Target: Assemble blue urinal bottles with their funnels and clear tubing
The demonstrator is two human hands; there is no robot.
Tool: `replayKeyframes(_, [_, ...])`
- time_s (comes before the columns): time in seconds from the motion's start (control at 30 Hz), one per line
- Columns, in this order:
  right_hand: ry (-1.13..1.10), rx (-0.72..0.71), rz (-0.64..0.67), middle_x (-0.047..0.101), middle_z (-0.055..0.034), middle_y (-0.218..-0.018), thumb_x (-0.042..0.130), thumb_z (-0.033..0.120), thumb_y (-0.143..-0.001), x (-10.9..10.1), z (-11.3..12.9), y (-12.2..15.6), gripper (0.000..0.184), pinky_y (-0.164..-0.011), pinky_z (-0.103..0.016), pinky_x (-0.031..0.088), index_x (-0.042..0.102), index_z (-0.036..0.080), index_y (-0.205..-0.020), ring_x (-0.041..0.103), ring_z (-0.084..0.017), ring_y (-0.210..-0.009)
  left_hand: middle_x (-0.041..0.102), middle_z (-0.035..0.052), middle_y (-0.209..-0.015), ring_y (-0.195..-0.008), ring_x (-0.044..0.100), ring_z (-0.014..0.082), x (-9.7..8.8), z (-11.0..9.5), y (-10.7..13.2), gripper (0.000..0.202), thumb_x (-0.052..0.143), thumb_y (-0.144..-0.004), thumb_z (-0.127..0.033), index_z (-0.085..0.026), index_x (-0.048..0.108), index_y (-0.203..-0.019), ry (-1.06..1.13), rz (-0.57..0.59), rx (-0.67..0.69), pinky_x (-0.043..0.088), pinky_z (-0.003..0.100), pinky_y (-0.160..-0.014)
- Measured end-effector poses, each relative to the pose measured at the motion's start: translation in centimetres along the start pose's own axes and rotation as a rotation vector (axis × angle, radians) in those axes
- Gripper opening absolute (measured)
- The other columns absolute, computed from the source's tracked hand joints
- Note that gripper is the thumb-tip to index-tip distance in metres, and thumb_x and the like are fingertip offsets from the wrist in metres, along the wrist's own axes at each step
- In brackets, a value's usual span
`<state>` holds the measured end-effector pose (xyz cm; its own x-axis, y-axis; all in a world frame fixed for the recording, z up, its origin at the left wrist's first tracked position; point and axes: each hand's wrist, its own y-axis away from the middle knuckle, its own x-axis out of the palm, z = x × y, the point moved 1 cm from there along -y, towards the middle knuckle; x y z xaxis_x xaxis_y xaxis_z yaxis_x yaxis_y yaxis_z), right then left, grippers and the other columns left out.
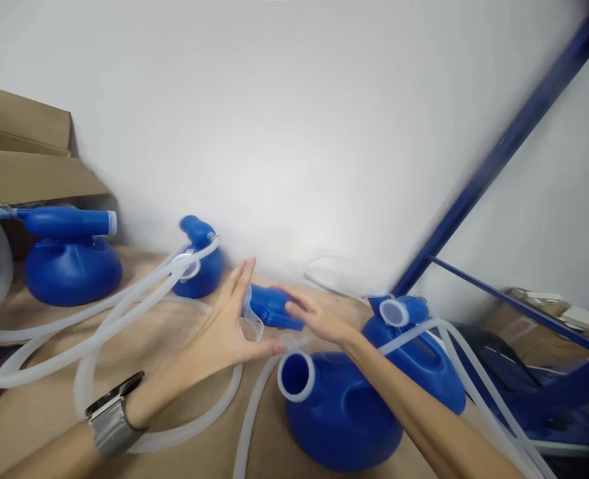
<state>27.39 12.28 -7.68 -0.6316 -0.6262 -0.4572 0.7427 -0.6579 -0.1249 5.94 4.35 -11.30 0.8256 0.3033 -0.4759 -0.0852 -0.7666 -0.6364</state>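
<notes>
My left hand [231, 326] is open, fingers stretched upward, its thumb touching a clear strap cap [252, 322] that hangs from a small blue funnel piece [273, 307]. On that blue piece rests my right hand [315, 317], palm down, fingers curved loosely over its end. A watch with a grey band sits on my left wrist. Just in front of the hands stands a large blue jug [344, 409] with a white-rimmed round opening [295, 376]. Translucent hoses [124, 313] loop across the wooden table [39, 406].
Two more blue jugs stand at the back: one far left [72, 259], one at the centre left [199, 263]. Another jug with a white cap [404, 316] is behind my right arm. Cardboard boxes [22, 153] are stacked at left. A blue shelf frame [498, 159] rises at right.
</notes>
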Motion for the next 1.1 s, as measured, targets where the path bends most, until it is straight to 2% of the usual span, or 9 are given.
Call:
replayKeyframes(0.1, [-0.021,-0.012,-0.007,0.050,-0.0043,-0.161,0.060,0.071,-0.093,0.5,0.1,0.1,0.072,-0.127,-0.050,0.034,0.053,0.030,-0.152,0.043,-0.030,-0.151,0.020,0.0183,-0.172,-0.156,0.023,0.0467,-0.3,-0.9,-1.0,0.144,0.083,-0.063,-0.077,-0.033,-0.007,-0.167,-0.089,-0.072,0.034,0.027,0.069,-0.122])
replayKeyframes(0.27, [-0.019,-0.017,-0.038,0.049,-0.0056,-0.162,0.060,0.070,-0.094,0.8,0.2,0.3,0.069,-0.128,-0.051,0.029,0.057,0.029,-0.149,0.039,-0.030,-0.153,0.030,0.0190,-0.167,-0.153,0.032,0.0429,0.1,-1.8,-0.9,0.133,0.083,-0.068,-0.072,-0.034,0.003,-0.167,-0.170,-0.084,0.122,0.034,0.064,-0.121])
replayKeyframes(0.33, [-0.025,0.013,-0.053,0.052,-0.0059,-0.160,0.062,0.067,-0.094,0.7,0.2,0.4,0.063,-0.124,-0.050,0.036,0.060,0.030,-0.146,0.045,-0.029,-0.149,0.028,0.0207,-0.167,-0.154,0.029,0.0428,0.1,-1.7,-0.6,0.132,0.083,-0.069,-0.071,-0.031,0.005,-0.168,-0.145,-0.066,0.093,0.033,0.065,-0.121])
replayKeyframes(0.47, [-0.096,0.076,-0.105,0.074,-0.0096,-0.121,0.055,0.070,-0.095,0.6,-0.3,0.1,0.059,-0.079,-0.042,0.062,0.066,0.029,-0.136,0.071,-0.026,-0.093,0.024,0.0252,-0.170,-0.156,0.023,0.0449,-1.2,-1.1,-1.4,0.138,0.072,-0.068,-0.086,-0.020,0.004,-0.168,0.159,0.095,-0.021,0.030,0.067,-0.121])
replayKeyframes(0.6, [-0.057,0.080,-0.159,0.067,-0.0018,-0.070,0.042,0.075,-0.095,1.0,-0.1,-0.3,0.063,-0.046,-0.032,0.046,0.072,0.026,-0.121,0.050,-0.018,-0.050,0.069,0.0159,-0.136,-0.130,0.062,0.0335,-2.7,-1.2,-3.0,0.083,0.027,-0.097,-0.080,-0.020,0.061,-0.143,0.588,0.195,-0.245,0.043,0.053,-0.114])
replayKeyframes(0.67, [-0.028,0.084,-0.168,0.064,-0.0014,-0.067,0.046,0.070,-0.095,1.6,0.5,-0.2,0.054,-0.046,-0.031,0.044,0.074,0.027,-0.111,0.048,-0.018,-0.051,0.079,0.0124,-0.104,-0.106,0.072,0.0294,-2.5,-1.8,-3.3,0.079,0.023,-0.100,-0.074,-0.017,0.077,-0.109,0.672,0.140,-0.400,0.051,0.047,-0.103])
replayKeyframes(0.73, [0.003,0.081,-0.174,0.066,-0.0020,-0.069,0.048,0.065,-0.095,2.3,1.5,-0.1,0.045,-0.047,-0.031,0.044,0.074,0.029,-0.104,0.050,-0.019,-0.054,0.078,0.0101,-0.089,-0.092,0.073,0.0275,-2.1,-2.6,-3.2,0.074,0.030,-0.098,-0.074,-0.016,0.076,-0.091,0.683,-0.001,-0.509,0.055,0.042,-0.091])
replayKeyframes(0.87, [0.047,0.058,-0.163,0.070,-0.0031,-0.076,0.042,0.060,-0.095,3.6,3.4,-0.3,0.045,-0.054,-0.033,0.047,0.074,0.028,-0.098,0.056,-0.022,-0.062,0.072,0.0048,-0.073,-0.077,0.069,0.0235,-1.4,-4.1,-2.7,0.065,0.034,-0.097,-0.073,-0.020,0.069,-0.083,0.685,-0.244,-0.491,0.053,0.034,-0.074])
replayKeyframes(1.1, [0.043,0.015,-0.220,0.074,-0.0045,-0.081,0.040,0.054,-0.092,3.8,3.7,-0.7,0.046,-0.078,-0.040,0.057,0.072,0.025,-0.079,0.067,-0.027,-0.083,0.071,0.0054,-0.073,-0.078,0.068,0.0244,-0.9,-5.1,-2.4,0.067,0.024,-0.101,-0.068,-0.022,0.068,-0.080,0.546,-0.303,-0.398,0.049,0.035,-0.073])
